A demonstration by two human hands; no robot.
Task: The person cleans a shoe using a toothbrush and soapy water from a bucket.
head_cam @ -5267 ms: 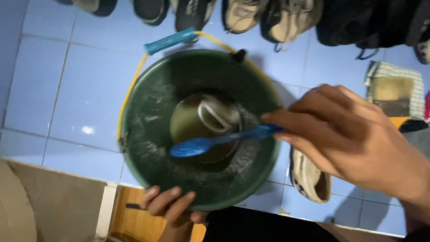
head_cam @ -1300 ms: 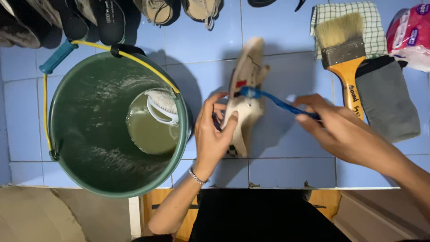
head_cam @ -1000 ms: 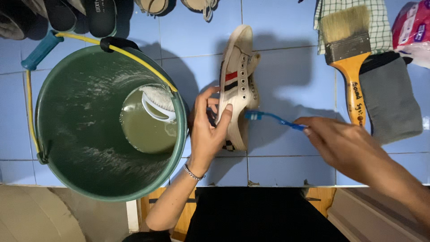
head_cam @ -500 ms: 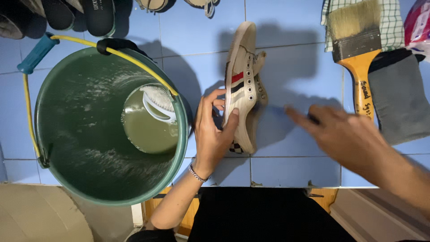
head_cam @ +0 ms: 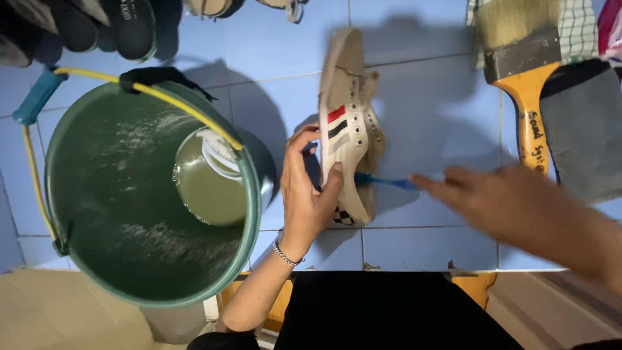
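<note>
Head view, left hand (head_cam: 310,198) steadying sneaker (head_cam: 346,123), right hand (head_cam: 512,202) pressing toothbrush (head_cam: 382,181) against it

From my feed the scene is dim and bluish, lit from above and a little behind. Hard dark shadows fall up the tiles from the shoe (head_cam: 346,123) and bucket (head_cam: 149,194). My right hand (head_cam: 512,207) smears with motion blur; my left hand (head_cam: 310,191) stays sharp. The bottom edge sinks into black.

Blue tiled floor (head_cam: 421,91) with green bucket (head_cam: 103,214), cream sneaker (head_cam: 346,123), paintbrush (head_cam: 528,71), grey cloth (head_cam: 583,129).
</note>
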